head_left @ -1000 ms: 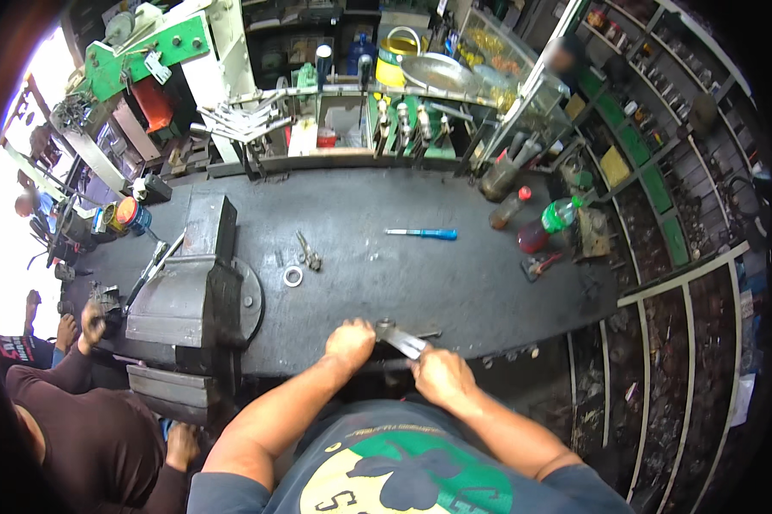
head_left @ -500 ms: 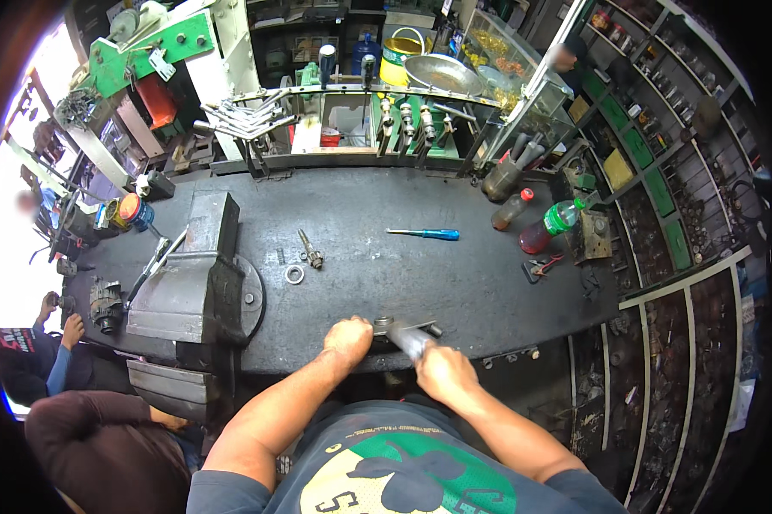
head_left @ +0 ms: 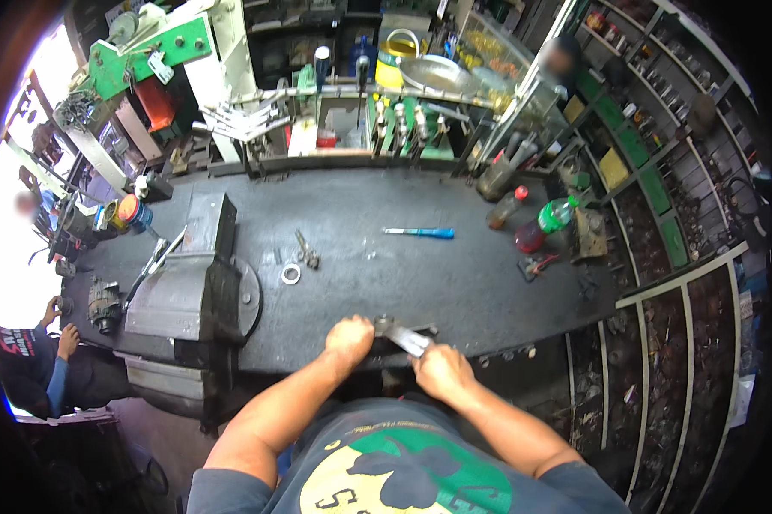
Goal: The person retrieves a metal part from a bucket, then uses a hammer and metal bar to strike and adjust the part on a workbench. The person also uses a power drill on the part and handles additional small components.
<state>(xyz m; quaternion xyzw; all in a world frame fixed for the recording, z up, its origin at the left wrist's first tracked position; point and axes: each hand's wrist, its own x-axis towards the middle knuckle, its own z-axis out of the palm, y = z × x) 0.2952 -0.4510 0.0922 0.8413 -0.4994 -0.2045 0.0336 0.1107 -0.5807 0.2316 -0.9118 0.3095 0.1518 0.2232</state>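
Note:
My left hand (head_left: 348,337) is closed over a small dark metal part (head_left: 383,325) at the front edge of the dark workbench (head_left: 454,283). My right hand (head_left: 440,370) grips the handle of a grey metal wrench (head_left: 407,339) whose head sits on that part. Both forearms come up from the lower edge, and the hands are close together. What lies under my left palm is hidden.
A large grey bench vise (head_left: 189,287) stands to the left. On the bench lie a white ring (head_left: 291,274), small pliers (head_left: 307,250) and a blue-handled screwdriver (head_left: 420,232). Bottles (head_left: 547,221) stand at the right. Shelves run along the right; another person (head_left: 43,368) sits at far left.
My hands stay at the bench's front edge; the wrench handle has swung slightly between the frames. The person at far left has shifted position.

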